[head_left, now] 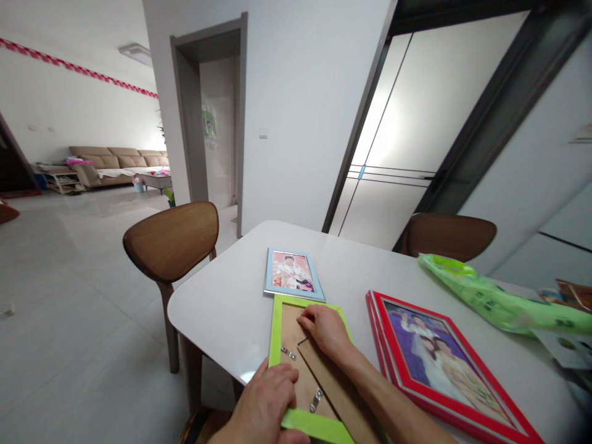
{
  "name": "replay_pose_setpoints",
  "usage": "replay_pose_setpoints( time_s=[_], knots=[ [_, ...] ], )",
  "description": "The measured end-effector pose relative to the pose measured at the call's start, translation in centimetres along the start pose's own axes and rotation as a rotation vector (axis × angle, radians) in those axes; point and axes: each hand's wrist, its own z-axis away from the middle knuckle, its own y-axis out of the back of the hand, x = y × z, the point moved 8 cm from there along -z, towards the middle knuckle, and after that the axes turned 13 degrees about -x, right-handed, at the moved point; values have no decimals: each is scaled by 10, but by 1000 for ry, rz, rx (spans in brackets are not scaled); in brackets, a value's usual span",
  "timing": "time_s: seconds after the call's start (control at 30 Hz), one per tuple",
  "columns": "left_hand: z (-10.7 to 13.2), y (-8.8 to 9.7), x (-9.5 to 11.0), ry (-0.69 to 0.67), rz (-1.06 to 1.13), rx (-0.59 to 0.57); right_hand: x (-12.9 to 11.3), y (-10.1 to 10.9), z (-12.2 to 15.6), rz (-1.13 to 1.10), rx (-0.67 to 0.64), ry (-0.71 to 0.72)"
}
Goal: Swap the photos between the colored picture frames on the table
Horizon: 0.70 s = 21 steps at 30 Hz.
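A lime-green picture frame lies face down near the table's front edge, its brown backing board upward. Wrapped around its lower left corner is my left hand. Over the upper part of the backing, my right hand has thumb and fingers pinched together at the board; whatever sits between the fingertips is hidden. Two small metal hangers are fixed to the backing. A long brown stand leg runs along it, partly under my right forearm.
Beyond the green frame lies a light-blue framed photo. Stacked red frames with a wedding picture are on the right, near a green plastic bag. Wooden chairs stand around the white table.
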Motion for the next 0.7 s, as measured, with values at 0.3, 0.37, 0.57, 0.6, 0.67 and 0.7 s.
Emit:
replay_pose_setpoints(
  time_s=[0.3,0.37,0.57,0.6,0.67,0.7],
  knots=[
    [1,4,6,-30,-161,31,23,-3,-24,-111,67,-232],
    [0,3,9,-77,-267,82,22,0,-21,-170,84,-214],
    [-5,-6,18,-198,-479,250,28,28,30,-386,120,-62],
    [-5,-4,19,-200,-453,263,34,33,44,-425,135,-63],
    [-1,9,22,-192,-351,311,53,37,73,-610,197,-128],
    [1,18,25,-189,-277,333,63,34,87,-765,234,-181]
  ],
)
